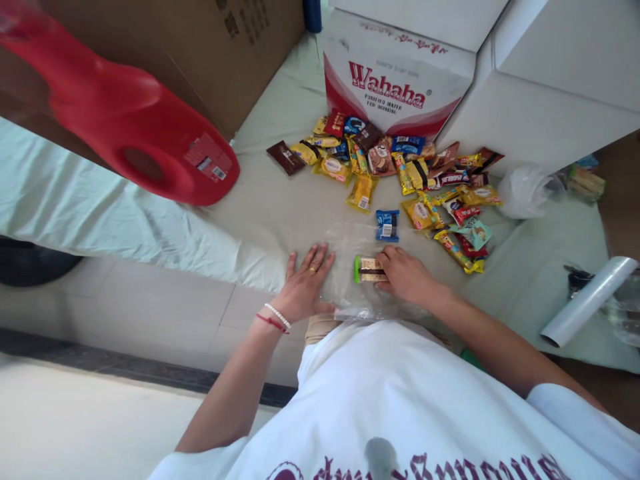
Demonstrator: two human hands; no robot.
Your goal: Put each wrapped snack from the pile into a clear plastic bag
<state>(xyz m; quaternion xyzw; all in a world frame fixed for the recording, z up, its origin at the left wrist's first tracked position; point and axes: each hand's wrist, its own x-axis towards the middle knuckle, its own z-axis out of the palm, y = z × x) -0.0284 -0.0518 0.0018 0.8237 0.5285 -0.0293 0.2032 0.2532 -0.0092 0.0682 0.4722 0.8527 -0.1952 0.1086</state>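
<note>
Clear plastic film (340, 243) lies spread at the near edge of the cloth-covered surface. Flat on its left side rests my left hand (306, 283), fingers spread. My right hand (404, 275) has its fingers closed over the right end of a packaged sandwich biscuit (370, 272), which has a green edge and a dark filling and lies on the film. Just beyond it sits a small blue snack packet (387, 225). Farther back is a loose pile of wrapped snacks (380, 160) in yellow, brown, red and blue.
A red jug (165, 133) lies at the left by a brown carton (225, 60). Behind the snacks stands a white Wahaha box (395, 80). A crumpled clear bag (530, 190) and a roll of plastic film (590, 301) are on the right.
</note>
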